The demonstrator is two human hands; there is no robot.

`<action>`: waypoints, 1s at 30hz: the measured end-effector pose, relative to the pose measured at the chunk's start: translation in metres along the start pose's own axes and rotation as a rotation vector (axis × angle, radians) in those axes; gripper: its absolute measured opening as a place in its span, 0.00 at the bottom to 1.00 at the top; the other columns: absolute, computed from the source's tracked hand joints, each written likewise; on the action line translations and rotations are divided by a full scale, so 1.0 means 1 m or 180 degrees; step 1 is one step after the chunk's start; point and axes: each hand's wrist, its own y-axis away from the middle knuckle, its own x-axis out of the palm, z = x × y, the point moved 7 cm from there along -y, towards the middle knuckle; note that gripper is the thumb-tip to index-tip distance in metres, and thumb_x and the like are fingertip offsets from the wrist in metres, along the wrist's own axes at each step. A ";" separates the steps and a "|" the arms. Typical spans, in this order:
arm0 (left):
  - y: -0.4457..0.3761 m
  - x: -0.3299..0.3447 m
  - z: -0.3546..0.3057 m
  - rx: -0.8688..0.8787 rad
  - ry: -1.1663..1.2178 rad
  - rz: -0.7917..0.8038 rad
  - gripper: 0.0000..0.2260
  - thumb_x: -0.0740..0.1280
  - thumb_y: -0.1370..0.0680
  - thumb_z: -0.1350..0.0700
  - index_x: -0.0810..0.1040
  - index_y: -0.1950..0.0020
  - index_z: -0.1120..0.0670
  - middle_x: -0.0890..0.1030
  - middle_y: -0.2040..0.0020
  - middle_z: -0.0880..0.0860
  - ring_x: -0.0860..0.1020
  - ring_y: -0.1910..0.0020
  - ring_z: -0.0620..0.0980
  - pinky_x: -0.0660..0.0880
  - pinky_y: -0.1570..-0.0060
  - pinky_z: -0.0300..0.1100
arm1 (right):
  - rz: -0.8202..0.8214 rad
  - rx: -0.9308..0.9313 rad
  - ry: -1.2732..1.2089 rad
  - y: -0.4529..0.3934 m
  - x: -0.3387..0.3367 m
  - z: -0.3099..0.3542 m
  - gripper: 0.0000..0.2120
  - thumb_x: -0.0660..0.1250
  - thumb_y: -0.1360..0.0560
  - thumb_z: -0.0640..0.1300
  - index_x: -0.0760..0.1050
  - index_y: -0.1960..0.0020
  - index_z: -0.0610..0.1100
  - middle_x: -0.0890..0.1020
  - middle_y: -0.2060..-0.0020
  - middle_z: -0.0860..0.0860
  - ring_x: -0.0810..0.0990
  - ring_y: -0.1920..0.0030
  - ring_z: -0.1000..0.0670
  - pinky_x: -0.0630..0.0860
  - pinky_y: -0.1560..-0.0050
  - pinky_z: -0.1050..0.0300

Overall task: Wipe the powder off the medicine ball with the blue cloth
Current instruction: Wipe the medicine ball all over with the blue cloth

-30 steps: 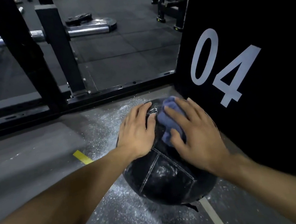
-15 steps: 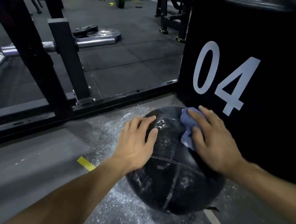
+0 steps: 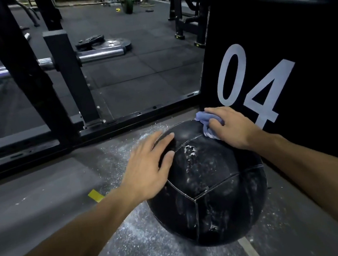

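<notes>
The cloth (image 3: 206,123) has slid to the ball's (image 3: 208,187) far right; right hand (image 3: 231,129) bunches it, seemingly pinched; left hand (image 3: 148,171) lies flat, steadying; a powder patch (image 3: 189,151) now shows, unwiped.

The medicine ball (image 3: 208,187) presented a black leather-like skin, stitched in panels, with a dull sheen, scuffed and smeared with white powder (image 3: 189,151). The blue cloth (image 3: 205,121) appeared soft, matt and crumpled. The floor (image 3: 33,199) was grey, matt and dusted with powder. The black box (image 3: 303,45) showed a smooth, slightly glossy covering with white painted numerals. The barbell sleeve (image 3: 98,56) was polished metal; the rack frame (image 3: 71,76) matt black metal.
</notes>
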 end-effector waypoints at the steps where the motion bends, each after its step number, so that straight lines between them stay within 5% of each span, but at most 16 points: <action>1: -0.004 0.011 0.000 -0.0042 0.0200 0.0125 0.27 0.45 0.16 0.37 0.60 0.17 0.40 0.60 0.17 0.43 0.58 0.18 0.45 0.59 0.20 0.54 | -0.0012 0.0052 -0.0016 0.001 -0.001 0.000 0.33 0.49 0.25 0.65 0.70 0.22 0.60 0.72 0.24 0.55 0.70 0.24 0.49 0.68 0.24 0.45; 5: -0.009 0.034 0.004 -0.0178 0.0592 0.0096 0.28 0.40 0.16 0.36 0.55 0.16 0.39 0.55 0.16 0.40 0.52 0.17 0.41 0.57 0.19 0.54 | -0.0015 -0.0109 -0.0085 0.005 -0.003 0.010 0.28 0.51 0.22 0.59 0.76 0.27 0.58 0.77 0.29 0.58 0.72 0.26 0.53 0.70 0.26 0.49; 10: -0.013 0.035 0.015 -0.0218 0.0636 0.0023 0.29 0.40 0.16 0.34 0.56 0.17 0.39 0.59 0.17 0.42 0.58 0.18 0.45 0.62 0.21 0.57 | -0.0224 -0.0938 0.0762 0.053 0.015 0.053 0.31 0.54 0.22 0.57 0.69 0.20 0.57 0.67 0.19 0.55 0.63 0.21 0.49 0.62 0.24 0.50; 15: -0.020 0.035 0.010 -0.0170 0.0555 0.0098 0.31 0.40 0.17 0.35 0.57 0.16 0.42 0.59 0.17 0.45 0.59 0.18 0.46 0.60 0.20 0.53 | -0.0417 -0.1733 0.1742 0.132 0.067 0.059 0.30 0.62 0.22 0.57 0.71 0.20 0.52 0.64 0.17 0.47 0.60 0.17 0.37 0.61 0.20 0.33; 19: -0.021 0.037 0.003 -0.0194 0.0593 0.0237 0.30 0.39 0.17 0.34 0.56 0.16 0.40 0.57 0.17 0.42 0.56 0.18 0.45 0.57 0.19 0.53 | -0.0238 -0.2210 0.2355 0.163 0.094 0.047 0.31 0.66 0.24 0.57 0.72 0.21 0.52 0.63 0.16 0.47 0.59 0.17 0.36 0.58 0.22 0.31; 22: -0.022 0.036 0.003 -0.0258 0.0674 0.0162 0.31 0.40 0.18 0.35 0.58 0.17 0.40 0.59 0.17 0.43 0.59 0.18 0.46 0.59 0.20 0.54 | -0.0395 -0.1871 0.2173 0.139 0.067 0.058 0.32 0.62 0.23 0.57 0.68 0.19 0.53 0.64 0.17 0.46 0.62 0.18 0.36 0.61 0.21 0.32; 24: -0.022 0.036 0.003 -0.0317 0.0666 0.0123 0.31 0.40 0.18 0.35 0.59 0.16 0.41 0.59 0.17 0.43 0.58 0.18 0.46 0.58 0.19 0.54 | -0.0526 -0.1139 0.1785 0.102 0.036 0.062 0.32 0.57 0.21 0.56 0.66 0.18 0.54 0.65 0.17 0.46 0.63 0.18 0.37 0.62 0.20 0.34; 27: -0.015 0.039 -0.006 -0.0275 0.0472 0.0155 0.31 0.39 0.17 0.35 0.55 0.16 0.41 0.56 0.17 0.41 0.55 0.17 0.45 0.56 0.19 0.54 | -0.0136 0.0091 0.0794 0.029 0.006 0.060 0.27 0.54 0.20 0.58 0.72 0.23 0.57 0.71 0.23 0.47 0.69 0.24 0.37 0.69 0.26 0.39; 30: -0.011 0.040 -0.003 -0.0265 0.0383 0.0165 0.31 0.38 0.17 0.35 0.53 0.15 0.45 0.57 0.16 0.44 0.56 0.17 0.46 0.58 0.19 0.55 | 0.0418 0.0447 0.0468 -0.015 0.006 0.067 0.33 0.55 0.32 0.64 0.79 0.30 0.60 0.76 0.29 0.50 0.74 0.30 0.37 0.73 0.30 0.40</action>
